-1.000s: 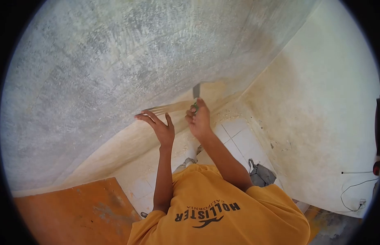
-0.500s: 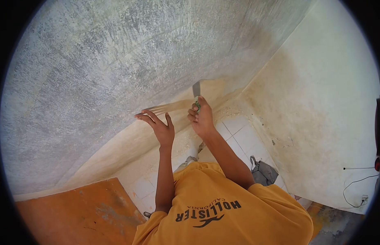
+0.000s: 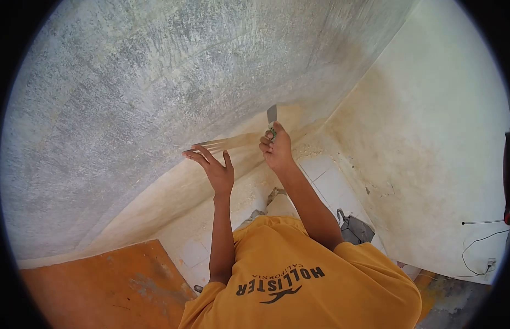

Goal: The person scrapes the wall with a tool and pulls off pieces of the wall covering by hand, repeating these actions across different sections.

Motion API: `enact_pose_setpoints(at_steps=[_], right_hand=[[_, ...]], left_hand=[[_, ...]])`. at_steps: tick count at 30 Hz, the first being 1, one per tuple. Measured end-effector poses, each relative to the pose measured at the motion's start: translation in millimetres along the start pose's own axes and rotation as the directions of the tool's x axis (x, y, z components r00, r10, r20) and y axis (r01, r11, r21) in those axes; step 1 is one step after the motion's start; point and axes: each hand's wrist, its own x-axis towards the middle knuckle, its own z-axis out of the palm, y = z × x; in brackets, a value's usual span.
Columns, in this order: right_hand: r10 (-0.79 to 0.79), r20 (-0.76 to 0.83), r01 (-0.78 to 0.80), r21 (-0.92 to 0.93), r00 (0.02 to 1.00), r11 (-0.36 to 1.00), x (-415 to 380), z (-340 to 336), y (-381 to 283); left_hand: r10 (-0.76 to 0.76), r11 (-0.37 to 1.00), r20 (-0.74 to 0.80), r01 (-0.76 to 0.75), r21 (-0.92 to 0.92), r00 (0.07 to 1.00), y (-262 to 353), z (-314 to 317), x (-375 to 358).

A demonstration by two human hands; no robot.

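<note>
My right hand is closed around the handle of a scraper, whose flat grey blade points up against the wall. The wall is rough and mottled grey above, with a smoother beige band low down. To the left, my left hand has its fingers spread, with the fingertips at the wall near the border of grey and beige. It holds nothing.
A second, pale wall meets the first at a corner on the right. White floor tiles carry scattered flakes. An orange board lies lower left, a grey bag right of my body, and a cable at far right.
My right hand and the scraper have moved a little to the right, and the blade tilts more to the right. My left hand has hardly moved.
</note>
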Motion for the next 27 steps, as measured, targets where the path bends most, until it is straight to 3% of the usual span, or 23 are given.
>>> enact_pose_setpoints(at_steps=[5, 27], right_hand=[[-0.038, -0.051, 0.039, 0.021, 0.998, 0.999, -1.3, 6.4, 3.3], [0.073, 0.045, -0.075, 0.033, 0.996, 0.997, -14.0, 7.6, 0.7]], left_hand=[[0.004, 1.000, -0.022, -0.004, 0.020, 1.000, -0.7, 6.1, 0.0], [-0.013, 1.000, 0.001, 0.013, 0.026, 1.000, -0.8, 1.0, -1.6]])
